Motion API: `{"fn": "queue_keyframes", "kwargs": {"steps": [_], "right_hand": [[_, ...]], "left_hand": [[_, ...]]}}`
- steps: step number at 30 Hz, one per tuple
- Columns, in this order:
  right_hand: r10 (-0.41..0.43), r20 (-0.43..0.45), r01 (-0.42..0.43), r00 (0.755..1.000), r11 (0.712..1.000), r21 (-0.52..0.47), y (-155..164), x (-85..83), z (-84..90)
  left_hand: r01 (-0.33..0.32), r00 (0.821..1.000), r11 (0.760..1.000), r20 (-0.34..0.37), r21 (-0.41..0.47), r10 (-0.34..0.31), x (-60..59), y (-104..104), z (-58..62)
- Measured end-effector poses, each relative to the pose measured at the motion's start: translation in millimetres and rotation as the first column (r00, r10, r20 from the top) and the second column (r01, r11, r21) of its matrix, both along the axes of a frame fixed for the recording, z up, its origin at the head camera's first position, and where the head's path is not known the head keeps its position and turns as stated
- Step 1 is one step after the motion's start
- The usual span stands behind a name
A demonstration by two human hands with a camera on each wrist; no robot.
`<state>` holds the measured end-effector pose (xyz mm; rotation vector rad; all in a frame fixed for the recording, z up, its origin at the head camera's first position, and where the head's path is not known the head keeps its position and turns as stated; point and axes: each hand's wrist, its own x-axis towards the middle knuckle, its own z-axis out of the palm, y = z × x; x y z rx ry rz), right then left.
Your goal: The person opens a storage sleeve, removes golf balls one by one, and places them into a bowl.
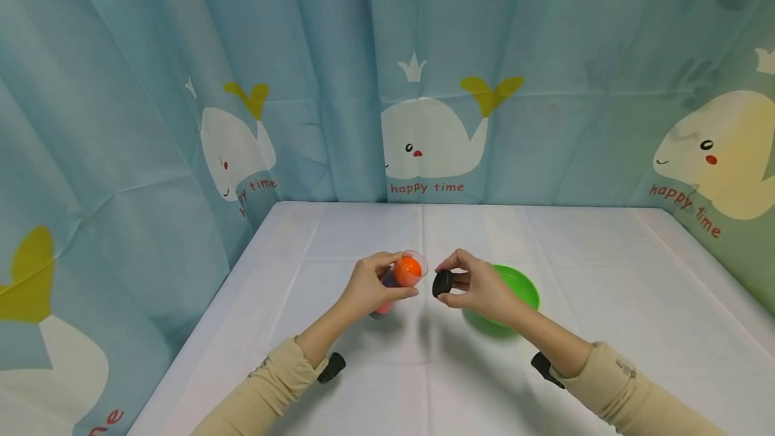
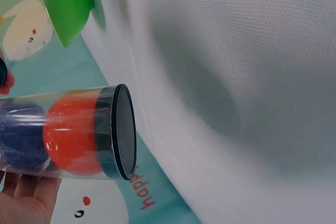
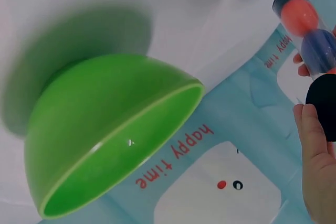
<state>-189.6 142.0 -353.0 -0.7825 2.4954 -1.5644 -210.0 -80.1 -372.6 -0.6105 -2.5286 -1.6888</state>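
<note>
Whale-print curtain (image 1: pixel 424 86) hems the white desk (image 1: pixel 605 268) on three sides. Left hand (image 1: pixel 369 284) grips a clear tube (image 1: pixel 402 274) of coloured balls; right hand (image 1: pixel 478 288) pinches a black cap (image 1: pixel 443 282) at its 3 o'clock. Behind that hand sits a green bowl (image 1: pixel 521 284). Only the left wrist view shows the tube's black capped end (image 2: pixel 122 132).

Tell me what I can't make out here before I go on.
- Clear tube: its lower half in head view, hidden by the left hand.
- Black cap: its inside, hidden by the right hand; cut off by the right wrist view's edge.
- Green bowl: its near side, hidden behind that hand.
</note>
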Motion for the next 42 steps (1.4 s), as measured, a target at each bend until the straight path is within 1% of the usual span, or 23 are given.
{"fn": "queue_keyframes", "kwargs": {"steps": [3, 7, 10, 13, 16, 21, 25, 30, 35, 42], "right_hand": [[0.033, -0.006, -0.033, 0.999, 0.999, 0.03, 1, 1.3, -2.3], [0.086, -0.035, -0.083, 0.996, 0.994, 0.07, 2, 4.7, -7.4], [0.108, -0.046, -0.103, 0.993, 0.99, 0.1, 3, 6.9, -11.3], [0.107, -0.045, -0.1, 0.993, 0.985, 0.14, 3, 8.5, -14.8], [0.098, -0.05, -0.089, 0.994, 0.984, 0.158, 2, 10.2, -18.9], [0.093, -0.021, -0.089, 0.995, 0.986, 0.141, 1, 13.9, -27.6], [0.094, 0.007, -0.094, 0.996, 0.987, 0.129, 0, 15.4, -35.9], [0.097, 0.032, -0.1, 0.995, 0.986, 0.132, -1, 16.6, -47.3], [0.092, 0.015, -0.093, 0.996, 0.979, 0.181, -1, 17.3, -56.7], [0.098, -0.065, -0.077, 0.993, 0.958, 0.277, -1, 19.7, -61.9]], "left_hand": [[0.0, 1.0, 1.0, -0.004, -0.002, 0.0, -0.1, -1, 0.0], [0.003, 1.0, 1.0, -0.008, 0.001, -0.003, 0.1, -1, -0.1], [0.009, 1.0, 1.0, -0.003, 0.009, -0.009, 0.4, -1, -0.2], [0.011, 1.0, 1.0, -0.01, 0.011, -0.011, 0.9, -1, -0.8], [0.008, 1.0, 1.0, -0.01, 0.015, -0.008, 1.3, -2, -1.7], [-0.004, 1.0, 1.0, -0.005, 0.016, 0.004, 2.2, -3, -2.3], [-0.006, 1.0, 1.0, -0.026, 0.01, 0.006, 2.9, -3, -2.4], [-0.005, 1.0, 1.0, -0.029, 0.009, 0.005, 4.0, -4, -2.5], [-0.003, 0.999, 1.0, -0.037, 0.006, 0.003, 4.8, -5, -3.8], [-0.024, 0.999, 0.999, -0.027, 0.026, 0.025, 5.0, -7, -3.0]]}}
